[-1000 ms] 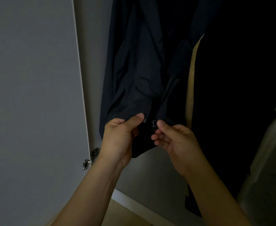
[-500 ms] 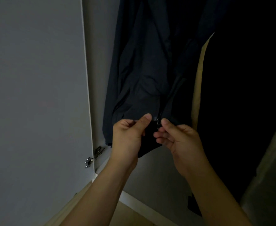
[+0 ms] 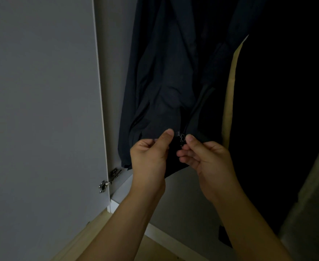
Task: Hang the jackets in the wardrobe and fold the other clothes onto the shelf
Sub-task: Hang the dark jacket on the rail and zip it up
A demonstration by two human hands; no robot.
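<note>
A dark navy jacket [image 3: 164, 76] hangs inside the wardrobe, its top cut off by the frame. My left hand [image 3: 151, 155] pinches the left side of the jacket's bottom hem between thumb and curled fingers. My right hand [image 3: 205, 157] pinches the right side of the hem beside the small metal zipper slider [image 3: 181, 138], which sits between my two thumbs. The hands are close together at the zipper's lower end.
The open white wardrobe door [image 3: 41, 110] stands at the left with a metal hinge [image 3: 109, 178]. A tan garment edge [image 3: 230, 91] and black clothes [image 3: 277, 110] hang to the right. A pale shape [image 3: 309, 213] fills the lower right. Wooden floor [image 3: 83, 240] lies below.
The view has shifted slightly, so the jacket and door sit further right in frame. Both hands keep their pinch at the hem and have moved closer to the zipper slider.
</note>
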